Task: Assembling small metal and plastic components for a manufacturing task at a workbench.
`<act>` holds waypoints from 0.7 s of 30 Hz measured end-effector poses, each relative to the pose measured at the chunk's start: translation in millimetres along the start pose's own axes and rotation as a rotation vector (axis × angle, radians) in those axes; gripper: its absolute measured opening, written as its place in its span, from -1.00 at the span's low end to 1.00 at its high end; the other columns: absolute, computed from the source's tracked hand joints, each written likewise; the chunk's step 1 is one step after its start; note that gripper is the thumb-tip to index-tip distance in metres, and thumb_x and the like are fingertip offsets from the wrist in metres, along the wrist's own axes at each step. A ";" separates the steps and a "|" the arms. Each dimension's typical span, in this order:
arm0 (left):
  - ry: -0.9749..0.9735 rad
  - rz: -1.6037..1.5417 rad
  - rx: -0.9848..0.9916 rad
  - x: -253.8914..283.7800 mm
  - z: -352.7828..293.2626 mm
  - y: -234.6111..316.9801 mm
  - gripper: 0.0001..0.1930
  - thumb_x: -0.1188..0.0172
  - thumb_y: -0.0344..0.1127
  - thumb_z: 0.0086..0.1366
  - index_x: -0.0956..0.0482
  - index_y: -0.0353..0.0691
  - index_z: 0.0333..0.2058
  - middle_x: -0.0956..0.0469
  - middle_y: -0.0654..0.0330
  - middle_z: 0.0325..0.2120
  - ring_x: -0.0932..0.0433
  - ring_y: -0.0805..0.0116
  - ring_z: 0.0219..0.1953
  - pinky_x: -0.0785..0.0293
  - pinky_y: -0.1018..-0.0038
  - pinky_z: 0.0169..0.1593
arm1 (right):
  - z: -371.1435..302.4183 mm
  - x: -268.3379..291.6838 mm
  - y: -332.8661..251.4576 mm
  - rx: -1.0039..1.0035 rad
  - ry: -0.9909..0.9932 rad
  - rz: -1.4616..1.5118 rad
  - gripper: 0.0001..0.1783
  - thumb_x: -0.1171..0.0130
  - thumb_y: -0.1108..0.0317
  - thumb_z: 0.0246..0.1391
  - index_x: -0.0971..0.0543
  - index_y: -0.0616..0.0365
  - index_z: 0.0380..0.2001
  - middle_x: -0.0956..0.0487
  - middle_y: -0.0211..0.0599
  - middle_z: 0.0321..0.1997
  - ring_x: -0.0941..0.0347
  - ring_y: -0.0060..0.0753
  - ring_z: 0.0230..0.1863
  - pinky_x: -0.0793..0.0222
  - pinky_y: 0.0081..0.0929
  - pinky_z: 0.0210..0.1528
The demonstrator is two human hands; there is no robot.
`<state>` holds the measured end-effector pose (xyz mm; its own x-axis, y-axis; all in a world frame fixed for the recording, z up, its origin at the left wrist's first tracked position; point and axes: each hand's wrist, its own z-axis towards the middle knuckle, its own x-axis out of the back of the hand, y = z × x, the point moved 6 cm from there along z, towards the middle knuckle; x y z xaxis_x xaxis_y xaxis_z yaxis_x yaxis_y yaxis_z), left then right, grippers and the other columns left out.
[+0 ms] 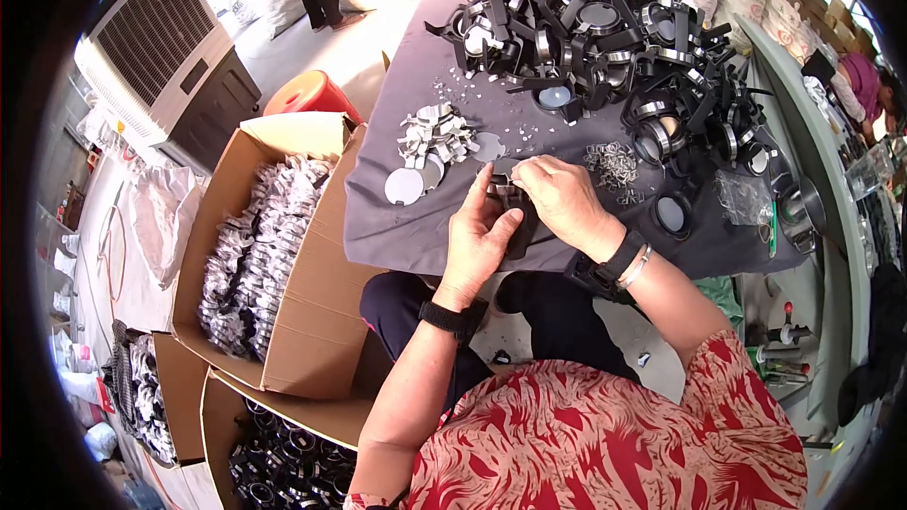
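Note:
Near the front edge of the cloth-covered table, my left hand is closed around a dark watch-like piece with a black strap. My right hand meets it from the right, its thumb and fingers pinched at the upper edge; whatever small part they hold is hidden. Just left of my hands lie pale round discs and a heap of bent silvery strips. Small metal clips are piled to the right, beside a loose round black-rimmed case.
A large heap of black-strapped round pieces covers the table's far side. A clear plastic bag and green pen lie at right. Cardboard boxes filled with parts stand left, near a red stool and air cooler.

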<state>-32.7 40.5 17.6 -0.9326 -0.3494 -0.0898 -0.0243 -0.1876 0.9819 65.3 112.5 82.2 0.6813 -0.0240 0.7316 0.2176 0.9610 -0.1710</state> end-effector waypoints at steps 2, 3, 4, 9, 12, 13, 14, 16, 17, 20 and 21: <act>0.008 -0.009 0.001 2.3 0.3 -2.6 -0.30 -0.18 -0.51 0.15 -0.11 -0.22 0.26 -0.54 0.25 -0.42 -0.45 0.60 -0.42 -0.42 0.65 -0.27 | 2.3 2.3 -4.2 0.006 -0.013 0.024 -0.93 -0.03 0.47 -0.08 -0.38 0.18 -0.46 -0.47 -0.26 -0.48 -0.49 -0.16 -0.36 -0.43 -0.30 -0.41; 0.013 -0.016 -0.003 3.0 0.6 -3.0 -0.31 -0.18 -0.51 0.15 -0.13 -0.23 0.25 -0.54 0.25 -0.41 -0.45 0.60 -0.41 -0.42 0.64 -0.27 | 2.4 2.4 -5.0 0.004 -0.018 0.026 -0.93 -0.03 0.47 -0.08 -0.38 0.18 -0.46 -0.47 -0.26 -0.48 -0.49 -0.16 -0.36 -0.43 -0.30 -0.41; 0.019 -0.016 -0.005 3.1 0.1 -1.8 -0.36 -0.18 -0.51 0.15 -0.18 -0.25 0.22 -0.54 0.24 -0.40 -0.46 0.60 -0.39 -0.43 0.63 -0.27 | 2.4 1.8 -6.4 0.017 -0.027 0.027 -0.93 -0.04 0.48 -0.09 -0.38 0.18 -0.46 -0.47 -0.25 -0.48 -0.49 -0.16 -0.37 -0.44 -0.30 -0.41; 0.020 0.024 0.026 3.0 2.4 -4.4 -0.46 -0.16 -0.51 0.17 -0.28 -0.30 0.15 -0.51 0.27 -0.45 -0.44 0.61 -0.42 -0.42 0.64 -0.33 | 1.7 2.6 -9.2 0.036 -0.065 0.060 -0.91 -0.05 0.48 -0.11 -0.39 0.18 -0.46 -0.48 -0.25 -0.46 -0.50 -0.17 -0.37 -0.45 -0.32 -0.40; 0.000 -0.026 0.043 -1.4 3.9 -2.7 -0.53 -0.13 -0.51 0.18 -0.32 -0.32 0.10 -0.48 0.31 -0.51 -0.41 0.64 -0.50 -0.38 0.66 -0.41 | -4.5 7.1 -10.0 0.073 -0.025 0.038 -0.90 -0.06 0.47 -0.12 -0.42 0.18 -0.44 -0.48 -0.27 -0.45 -0.51 -0.21 -0.36 -0.46 -0.35 -0.40; -0.025 -0.051 0.057 -5.7 6.1 -2.5 -0.55 -0.12 -0.50 0.19 -0.34 -0.33 0.08 -0.47 0.34 -0.54 -0.38 0.65 -0.55 -0.36 0.68 -0.45 | -5.1 9.8 -10.0 0.065 -0.011 0.008 -0.89 -0.06 0.47 -0.12 -0.43 0.17 -0.43 -0.48 -0.28 -0.45 -0.51 -0.22 -0.36 -0.46 -0.35 -0.40; -0.004 -0.092 0.027 -3.9 7.0 -7.3 -0.60 -0.08 -0.50 0.22 -0.36 -0.32 0.06 -0.45 0.36 -0.57 -0.35 0.68 -0.60 -0.31 0.69 -0.52 | -5.3 8.7 -11.1 0.078 0.040 0.029 -0.90 -0.07 0.46 -0.12 -0.43 0.16 -0.44 -0.49 -0.29 -0.45 -0.51 -0.23 -0.36 -0.47 -0.36 -0.40; 0.037 -0.103 0.048 -0.2 6.7 -6.9 -0.68 0.00 -0.49 0.27 -0.39 -0.30 0.01 -0.42 0.39 -0.60 -0.34 0.70 -0.62 -0.26 0.70 -0.58 | -7.8 0.4 -8.9 0.039 0.064 0.105 -0.93 -0.05 0.45 -0.09 -0.42 0.15 -0.46 -0.48 -0.32 -0.46 -0.50 -0.25 -0.37 -0.46 -0.36 -0.40; 0.045 -0.114 0.045 -0.6 7.8 -6.0 -0.74 0.02 -0.49 0.28 -0.42 -0.28 -0.05 -0.41 0.40 -0.59 -0.32 0.72 -0.64 -0.24 0.73 -0.59 | -9.6 0.1 -8.6 0.041 0.073 0.097 -0.94 -0.03 0.43 -0.08 -0.41 0.14 -0.47 -0.47 -0.32 -0.47 -0.49 -0.26 -0.37 -0.46 -0.36 -0.40; 0.081 -0.052 0.028 0.1 11.2 -6.7 -0.83 0.05 -0.46 0.31 -0.42 -0.25 -0.14 -0.38 0.41 -0.64 -0.24 0.73 -0.71 -0.16 0.73 -0.65 | -12.8 0.2 -8.6 0.013 0.026 0.071 -0.91 -0.04 0.43 -0.06 -0.41 0.15 -0.42 -0.50 -0.30 -0.38 -0.51 -0.24 -0.32 -0.47 -0.36 -0.37; 0.080 -0.065 0.032 0.4 10.1 -4.5 -0.83 0.05 -0.46 0.31 -0.42 -0.24 -0.14 -0.37 0.41 -0.65 -0.22 0.72 -0.72 -0.15 0.72 -0.67 | -14.9 -1.1 -7.2 -0.019 -0.017 0.086 -0.85 -0.06 0.44 -0.07 -0.44 0.17 -0.35 -0.53 -0.29 -0.33 -0.53 -0.22 -0.27 -0.49 -0.36 -0.34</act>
<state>-36.7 50.5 14.9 -0.8969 -0.4101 -0.1655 -0.0969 -0.1830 0.9783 73.4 101.5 72.8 0.6859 0.0633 0.7249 0.1718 0.9540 -0.2459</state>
